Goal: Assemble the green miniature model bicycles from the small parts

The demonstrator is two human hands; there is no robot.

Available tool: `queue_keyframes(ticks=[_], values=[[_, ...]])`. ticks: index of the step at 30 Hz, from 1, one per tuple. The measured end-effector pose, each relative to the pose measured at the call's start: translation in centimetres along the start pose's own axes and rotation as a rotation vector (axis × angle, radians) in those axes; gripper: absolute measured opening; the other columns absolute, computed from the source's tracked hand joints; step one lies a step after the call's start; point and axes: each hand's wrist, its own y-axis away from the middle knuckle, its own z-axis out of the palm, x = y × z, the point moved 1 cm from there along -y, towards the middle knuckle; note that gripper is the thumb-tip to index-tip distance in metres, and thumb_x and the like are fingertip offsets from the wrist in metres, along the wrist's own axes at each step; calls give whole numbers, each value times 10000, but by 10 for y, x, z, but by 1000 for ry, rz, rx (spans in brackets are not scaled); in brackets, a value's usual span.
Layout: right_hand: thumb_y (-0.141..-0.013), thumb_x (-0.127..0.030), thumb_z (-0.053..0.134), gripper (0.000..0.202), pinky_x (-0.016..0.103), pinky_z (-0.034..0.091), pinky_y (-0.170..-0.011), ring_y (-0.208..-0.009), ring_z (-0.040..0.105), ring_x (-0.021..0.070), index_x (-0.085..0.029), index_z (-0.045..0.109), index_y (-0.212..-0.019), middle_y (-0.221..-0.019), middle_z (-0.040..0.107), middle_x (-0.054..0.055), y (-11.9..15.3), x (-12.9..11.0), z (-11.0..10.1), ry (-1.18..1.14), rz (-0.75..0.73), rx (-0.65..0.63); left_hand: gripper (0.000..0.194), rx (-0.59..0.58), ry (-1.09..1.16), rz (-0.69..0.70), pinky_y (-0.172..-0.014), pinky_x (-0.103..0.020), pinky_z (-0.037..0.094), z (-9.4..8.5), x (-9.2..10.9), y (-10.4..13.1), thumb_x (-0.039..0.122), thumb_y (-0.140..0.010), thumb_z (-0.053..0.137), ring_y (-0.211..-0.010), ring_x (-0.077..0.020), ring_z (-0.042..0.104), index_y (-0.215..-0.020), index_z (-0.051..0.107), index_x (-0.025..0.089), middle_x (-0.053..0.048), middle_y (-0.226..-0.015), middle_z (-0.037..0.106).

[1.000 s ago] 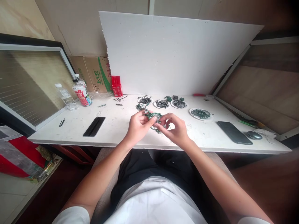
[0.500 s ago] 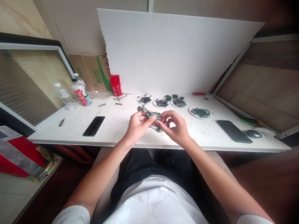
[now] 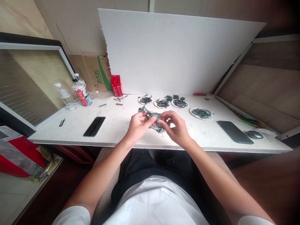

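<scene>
A small green model bicycle point(image 3: 154, 125) with a spoked wheel is held above the white table point(image 3: 117, 131). My left hand point(image 3: 138, 125) grips it from the left, thumb on the wheel and fingers behind. My right hand point(image 3: 175, 125) is at the wheel's right side, thumb and index finger brought together; whatever lies between them is too small to make out. The bicycle's handlebar end points up and left, past the left fingers. Behind the hands stand plates of small dark parts point(image 3: 162, 103) and, farther right, a plate of green parts point(image 3: 201, 113).
A black phone point(image 3: 94, 126) lies left, a dark grey phone point(image 3: 235, 132) and a mouse point(image 3: 255, 134) right. Two bottles, including a labelled one point(image 3: 82, 93), stand at the back left near a red box point(image 3: 117, 85). A white board point(image 3: 178, 53) leans behind.
My right thumb and index finger have shifted very slightly at the wheel. My left hand keeps its hold, and the bicycle has barely moved.
</scene>
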Motion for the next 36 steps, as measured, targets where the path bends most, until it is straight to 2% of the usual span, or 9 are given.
queue_keyframes(ticks=[3, 7, 10, 17, 22, 28, 33, 36], values=[[-1086, -395, 649, 159, 326, 555, -622, -854, 679, 193, -273, 645, -1188, -1012, 682, 60, -1, -1, 0, 29, -21, -5, 546, 12, 6, -4, -716, -288, 573, 0, 0, -1, 505, -817, 919, -816, -208, 754, -1165, 750, 119, -117, -945, 807], [-1019, -422, 751, 177, 331, 522, -565, -835, 653, 205, -265, 698, -1082, -983, 676, 67, -3, -5, 1, 102, -76, 30, 546, 3, 36, -9, -739, -314, 598, 2, 0, 0, 514, -803, 926, -802, -216, 760, -1134, 742, 122, -113, -925, 805], [-1023, -396, 745, 134, 334, 502, -536, -824, 639, 210, -263, 730, -1024, -953, 665, 70, -4, -7, 2, 119, -89, 35, 549, 16, 31, -12, -709, -303, 589, 2, -1, 0, 515, -799, 928, -773, -208, 755, -1135, 733, 128, -105, -907, 803], [-1074, -317, 662, 61, 350, 550, -614, -945, 627, 243, -267, 698, -1070, -1003, 673, 88, -6, -8, -1, 125, -91, -55, 544, 37, 5, 4, -728, -300, 586, -1, -3, -2, 502, -812, 922, -831, -214, 758, -1175, 746, 137, -118, -980, 811], [-1088, -315, 634, 57, 356, 553, -648, -950, 622, 238, -266, 663, -1097, -1028, 677, 85, -7, -11, -5, 128, -80, -104, 519, 38, -10, -4, -725, -305, 584, -1, 0, -1, 511, -815, 914, -826, -218, 759, -1138, 753, 138, -117, -974, 814], [-1114, -352, 583, 118, 344, 547, -647, -884, 642, 219, -260, 638, -1065, -977, 678, 70, -7, -10, -7, 114, -44, -90, 519, 12, 19, -22, -758, -323, 600, -2, -5, -2, 502, -829, 904, -827, -221, 774, -1157, 753, 129, -131, -1017, 819], [-1055, -421, 697, 165, 331, 555, -626, -873, 668, 215, -264, 646, -1069, -987, 698, 62, -6, -5, -4, 81, 6, -65, 519, -1, 24, -30, -759, -307, 589, -1, -7, -3, 513, -826, 905, -857, -224, 775, -1141, 757, 128, -137, -1026, 819], [-1095, -388, 627, 125, 340, 568, -653, -901, 677, 216, -268, 656, -1115, -1014, 702, 69, -5, -3, -4, 77, -7, -74, 528, 32, -3, -50, -719, -276, 563, -1, -6, -3, 511, -817, 913, -831, -199, 756, -1139, 752, 125, -125, -1010, 814]])
